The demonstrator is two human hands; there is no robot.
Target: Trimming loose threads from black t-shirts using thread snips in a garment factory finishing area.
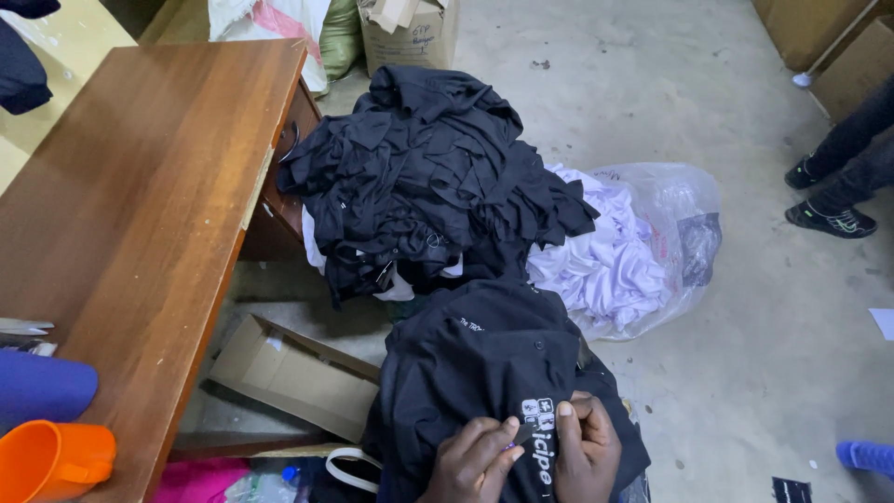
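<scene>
Bottom centre of frame: left hand (pixel 475 461) and right hand (pixel 585 455), fingers pinching a small tag on a black shirt (pixel 484 363), soft, light, limp; best gathered by a fold.

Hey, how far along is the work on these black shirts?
Done: I cannot tell; no finished stack is set apart. In hand: both hands, left hand and right hand, pinch a small tag at the white print on one black shirt. Left: a big heap of black garments beside the wooden desk, and a plastic bag of white garments.
</scene>
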